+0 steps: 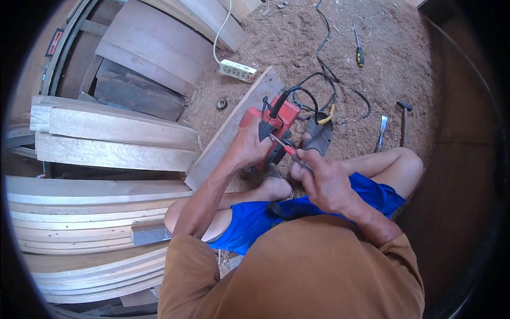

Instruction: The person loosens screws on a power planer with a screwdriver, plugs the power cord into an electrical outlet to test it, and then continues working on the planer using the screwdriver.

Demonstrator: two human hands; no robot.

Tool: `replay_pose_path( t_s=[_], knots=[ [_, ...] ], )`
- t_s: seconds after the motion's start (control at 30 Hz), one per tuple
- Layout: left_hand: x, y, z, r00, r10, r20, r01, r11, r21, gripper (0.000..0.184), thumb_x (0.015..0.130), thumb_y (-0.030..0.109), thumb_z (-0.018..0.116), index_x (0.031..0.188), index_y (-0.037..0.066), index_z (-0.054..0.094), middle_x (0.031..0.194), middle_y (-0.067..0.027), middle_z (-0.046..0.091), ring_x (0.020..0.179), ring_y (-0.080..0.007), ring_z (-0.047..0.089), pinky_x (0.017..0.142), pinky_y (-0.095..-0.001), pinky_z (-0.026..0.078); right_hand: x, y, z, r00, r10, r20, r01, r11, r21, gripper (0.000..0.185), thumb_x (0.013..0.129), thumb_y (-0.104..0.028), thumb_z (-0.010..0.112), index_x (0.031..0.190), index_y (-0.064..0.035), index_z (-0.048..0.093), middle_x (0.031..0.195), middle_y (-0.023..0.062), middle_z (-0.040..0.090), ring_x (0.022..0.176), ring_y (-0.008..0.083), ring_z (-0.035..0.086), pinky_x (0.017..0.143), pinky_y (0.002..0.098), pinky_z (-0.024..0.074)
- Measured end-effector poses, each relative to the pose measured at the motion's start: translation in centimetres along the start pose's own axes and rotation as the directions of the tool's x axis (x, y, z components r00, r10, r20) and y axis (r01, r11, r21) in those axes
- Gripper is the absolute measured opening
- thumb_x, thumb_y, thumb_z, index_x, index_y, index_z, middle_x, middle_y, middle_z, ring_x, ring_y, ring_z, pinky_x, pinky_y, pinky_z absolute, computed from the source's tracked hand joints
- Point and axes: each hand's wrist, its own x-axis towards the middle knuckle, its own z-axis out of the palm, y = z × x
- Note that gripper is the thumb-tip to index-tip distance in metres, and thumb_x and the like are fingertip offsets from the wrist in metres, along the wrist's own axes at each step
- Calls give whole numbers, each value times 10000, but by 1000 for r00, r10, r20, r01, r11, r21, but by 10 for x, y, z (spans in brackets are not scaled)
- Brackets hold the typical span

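Observation:
My left hand (248, 144) is closed around a red and black corded electric planer (287, 112), which stands tilted over a plank (226, 125) between my legs. In my right hand (328, 183) is a screwdriver (289, 150) with a red handle. Its shaft points up and left, and its tip meets the planer's black part close to my left fingers. Whether the tip sits in a screw is too small to tell. The planer's black cord (313, 95) arches from its top and loops on the floor beyond my foot.
On the sawdust floor lie a black-and-yellow screwdriver (360, 56), a chisel (381, 133), a hammer (405, 119) and a dark ring-shaped roll (221, 103). A white power strip (238, 70) rests near the plank's far end. Stacked boards (114, 127) fill the left side.

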Motion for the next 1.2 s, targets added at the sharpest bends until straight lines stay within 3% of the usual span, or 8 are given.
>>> replay_pose_path(
  t_s=[0.17,0.27,0.37,0.47,0.7,0.8,0.9,1.2],
  knots=[
    [-1,2,0,997,-69,42,68,997,21,480,873,137,663,1350,112,623,806,-78,667,665,-186,635,640,-355,500,-2,0,-1,993,-110,46,118,951,-287,353,939,-45,605,1286,10,578,881,261,661,780,458,671,651,537,529],
    [0,13,-2,993,-85,83,84,996,17,405,859,179,661,1222,14,590,931,-277,707,932,-468,719,826,-508,550,-7,11,4,993,-121,-16,118,986,-118,310,979,-77,605,1270,21,567,871,202,690,662,328,655,569,449,517],
    [-2,6,4,999,-32,1,32,999,20,495,878,162,678,1367,109,620,763,-55,657,665,-169,631,635,-344,494,-1,18,4,899,339,277,-434,607,666,239,1060,-102,553,1274,5,552,919,114,693,563,144,560,484,283,420],
    [-6,5,-1,997,-77,-4,77,997,16,514,890,173,685,1394,111,604,770,-54,658,651,-148,621,622,-333,486,7,14,-1,812,393,431,-562,332,757,229,1099,-135,505,1274,-1,567,937,69,695,560,39,460,482,203,366],
    [0,-5,-8,990,-126,55,131,988,-85,528,916,181,694,1427,115,579,789,-33,664,626,-108,604,580,-304,472,15,5,-5,997,63,53,-68,994,82,289,1005,-100,615,1279,-12,581,952,160,722,678,231,698,582,376,529],
    [3,-2,-8,978,-161,136,184,965,-184,513,913,151,686,1415,109,587,842,-15,675,667,-102,622,603,-302,485,12,-4,-6,990,-83,114,113,950,-290,320,953,-29,636,1268,-6,584,977,217,727,791,332,749,675,424,568],
    [4,6,-12,976,-145,162,168,976,-140,479,906,118,667,1382,101,613,919,-14,687,772,-118,648,698,-306,511,11,10,-1,994,-109,11,110,992,-65,283,919,-54,642,1200,-27,631,889,237,726,800,456,704,705,516,564],
    [3,-1,-7,995,-80,56,82,996,-33,466,880,116,642,1345,84,639,975,-64,711,901,-176,695,815,-331,537,20,16,0,905,321,280,-421,578,699,190,1035,-96,631,1169,31,675,938,52,715,685,81,625,542,261,491]
  ],
)
